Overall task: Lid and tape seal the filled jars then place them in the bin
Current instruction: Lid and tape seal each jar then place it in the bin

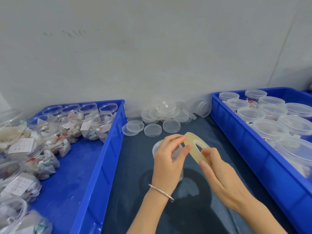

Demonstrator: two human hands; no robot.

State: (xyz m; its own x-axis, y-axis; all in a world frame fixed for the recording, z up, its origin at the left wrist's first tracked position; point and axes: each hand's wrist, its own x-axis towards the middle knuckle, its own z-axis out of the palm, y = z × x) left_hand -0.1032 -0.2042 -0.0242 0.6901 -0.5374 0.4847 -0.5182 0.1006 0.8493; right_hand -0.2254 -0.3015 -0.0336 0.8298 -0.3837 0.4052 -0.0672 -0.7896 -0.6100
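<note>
Head view, left bin (94, 166) holding open filled jars (99, 125), right bin (249, 149) holding lidded jars (270, 129), both hands, left hand (168, 159) and right hand (219, 174), pinching tape roll (197, 147) over a jar (157, 147).

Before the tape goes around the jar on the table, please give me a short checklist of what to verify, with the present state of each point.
1. Tape roll in hand: ok, the right hand holds it and the left hand pinches at its edge.
2. Free tape end lifted: cannot tell.
3. Jar within reach: ok, it stands just behind the left hand.
4. Lid on this jar: cannot tell, the left hand covers most of it.
5. Spare lids: ok, a pile lies by the wall.
6. Room in the right bin for one more jar: cannot tell.
</note>
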